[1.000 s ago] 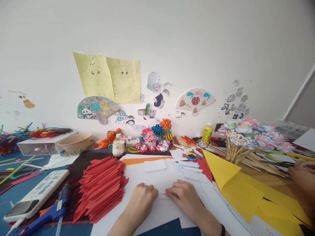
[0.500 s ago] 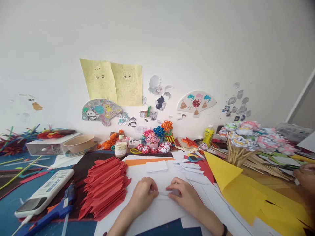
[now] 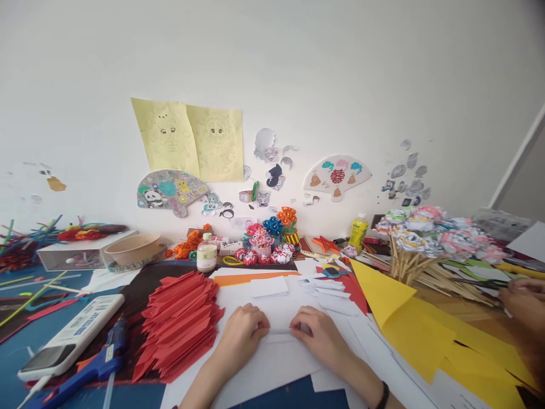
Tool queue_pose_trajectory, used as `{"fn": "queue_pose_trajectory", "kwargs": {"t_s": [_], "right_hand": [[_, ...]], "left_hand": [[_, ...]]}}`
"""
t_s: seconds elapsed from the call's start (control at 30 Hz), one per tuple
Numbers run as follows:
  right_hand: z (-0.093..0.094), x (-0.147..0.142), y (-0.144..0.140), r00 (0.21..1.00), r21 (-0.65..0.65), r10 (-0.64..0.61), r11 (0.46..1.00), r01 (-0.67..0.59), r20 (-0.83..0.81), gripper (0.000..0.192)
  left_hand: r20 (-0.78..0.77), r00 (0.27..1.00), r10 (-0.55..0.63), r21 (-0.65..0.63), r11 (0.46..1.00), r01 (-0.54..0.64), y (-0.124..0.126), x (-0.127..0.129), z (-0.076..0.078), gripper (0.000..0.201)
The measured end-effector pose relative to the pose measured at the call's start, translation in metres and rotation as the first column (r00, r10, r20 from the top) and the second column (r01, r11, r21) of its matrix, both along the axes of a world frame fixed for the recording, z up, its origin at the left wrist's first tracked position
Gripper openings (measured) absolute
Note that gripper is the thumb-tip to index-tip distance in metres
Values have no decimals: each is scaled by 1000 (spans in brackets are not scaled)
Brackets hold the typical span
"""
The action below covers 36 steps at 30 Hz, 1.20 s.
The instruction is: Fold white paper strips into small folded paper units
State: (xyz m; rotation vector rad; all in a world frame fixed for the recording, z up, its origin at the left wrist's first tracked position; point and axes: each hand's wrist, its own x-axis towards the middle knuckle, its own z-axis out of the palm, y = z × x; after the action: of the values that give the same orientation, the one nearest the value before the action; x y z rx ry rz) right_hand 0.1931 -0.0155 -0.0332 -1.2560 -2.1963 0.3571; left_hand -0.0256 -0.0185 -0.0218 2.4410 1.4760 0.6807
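A small strip of white paper is stretched between my two hands, low over larger white sheets. My left hand pinches its left end, thumb and fingers together. At the other end my right hand grips it the same way. The strip looks folded along its length, though its edges blend into the white beneath. Just beyond my hands lies a small stack of white paper slips. More folded white pieces are spread to the right of it.
Folded red paper pieces are piled on the left, beside a blue glue gun and a white power strip. Yellow sheets cover the right side. A drink bottle stands behind. Another person's hand is at far right.
My hands have drawn slightly apart along the white strip, showing more of it between my fingers. The view has shifted a little, and the other person's hand reaches further in.
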Motion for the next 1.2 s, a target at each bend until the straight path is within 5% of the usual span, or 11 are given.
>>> {"fn": "queue_pose_trajectory", "kwargs": {"t_s": [0.47, 0.73, 0.9, 1.2], "right_hand": [[-5, 1, 1, 1000, 117, 25, 993, -26, 10, 13], [-10, 1, 2, 989, 235, 107, 964, -128, 102, 14], [-11, 2, 3, 975, 299, 128, 937, -179, 180, 21], [-13, 5, 4, 951, 335, 134, 914, -228, 280, 27]], "left_hand": [[-70, 994, -84, 141, 986, 93, -5, 6, 0, 3], [-433, 899, -64, 327, 918, 223, -3, 10, -4, 11], [-561, 824, -78, 307, 905, 294, -6, 12, 1, 8], [-639, 767, -67, 209, 944, 256, -10, 18, 5, 12]]}}
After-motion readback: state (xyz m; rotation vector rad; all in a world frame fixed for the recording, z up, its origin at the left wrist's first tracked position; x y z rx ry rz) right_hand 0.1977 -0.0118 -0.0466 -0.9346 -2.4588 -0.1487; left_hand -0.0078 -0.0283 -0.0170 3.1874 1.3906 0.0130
